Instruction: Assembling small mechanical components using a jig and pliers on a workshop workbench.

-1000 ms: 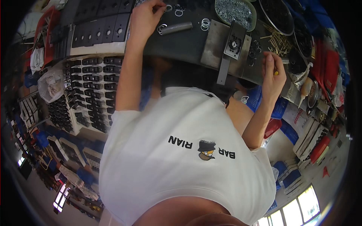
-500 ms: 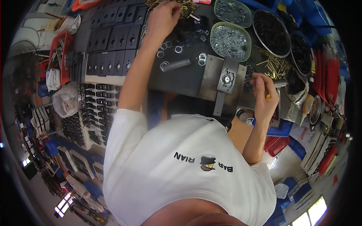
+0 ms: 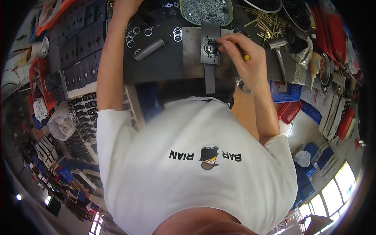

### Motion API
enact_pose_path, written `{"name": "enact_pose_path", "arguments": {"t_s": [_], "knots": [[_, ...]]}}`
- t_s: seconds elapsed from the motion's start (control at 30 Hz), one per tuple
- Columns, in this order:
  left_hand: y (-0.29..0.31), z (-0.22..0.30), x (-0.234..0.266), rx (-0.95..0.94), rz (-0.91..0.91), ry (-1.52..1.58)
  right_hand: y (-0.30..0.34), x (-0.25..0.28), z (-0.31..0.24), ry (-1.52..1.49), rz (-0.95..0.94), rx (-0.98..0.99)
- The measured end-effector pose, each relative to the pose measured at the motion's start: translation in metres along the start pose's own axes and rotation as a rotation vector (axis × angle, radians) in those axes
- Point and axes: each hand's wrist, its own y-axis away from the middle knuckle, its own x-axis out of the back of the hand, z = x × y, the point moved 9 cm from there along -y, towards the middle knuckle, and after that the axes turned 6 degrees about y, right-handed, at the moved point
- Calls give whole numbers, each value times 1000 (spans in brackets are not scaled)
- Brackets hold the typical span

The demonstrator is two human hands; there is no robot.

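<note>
The black plate point(image 3: 210, 35) lies on a metal block point(image 3: 191, 49), presumably for firm support. The right hand point(image 3: 250, 64) has its grip closed round a yellow-ended tool point(image 3: 246, 57), seemingly leaving fingertips point(image 3: 224, 44) for the plate; the left hand's point(image 3: 127, 5) grip, cut off, I cannot determine.

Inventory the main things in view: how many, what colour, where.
Tray of small parts: one, green, top centre
Metal block: one, grey, bench centre
Dark plate: one, dark grey, on metal block
Tube: one, grey, left of block
Pale rings: several, whitish, near tube
Pins: many, golden, right of tray
Hammer: one, grey, bench right
Plates with holes: many, black, left
Crate: one, blue, below bench, right
Yellow-ended item: one, yellow, in right hand
Shirt: one, white, centre
Left hand: one, bare, top edge
Right hand: one, bare, at dark plate
</note>
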Motion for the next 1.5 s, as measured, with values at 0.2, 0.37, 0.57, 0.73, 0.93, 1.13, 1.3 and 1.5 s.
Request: {"name": "enact_pose_path", "arguments": {"t_s": [0.2, 0.37, 0.57, 0.73, 0.93, 1.13, 1.3, 1.5], "knots": [[34, 12, 18, 177, 99, 691, -5, -7, -22, 348, -9, 213], [106, 75, -4, 220, 51, 1241, 5, -18, -26, 462, -50, 348], [179, 107, -28, 427, 92, 1363, 7, -21, -30, 482, -59, 318], [186, 123, -27, 188, 174, 1222, 10, -19, -26, 563, 58, 339], [174, 150, -22, 52, 109, 1026, 12, -18, -26, 364, 56, 217], [171, 164, -30, 30, 91, 788, 13, -18, -5, 193, -39, 83], [171, 167, -31, -65, 158, 664, 11, -9, -12, 222, -109, 49], [175, 160, -44, -48, 96, 402, 2, 1, -20, -40, -148, 6]]}}
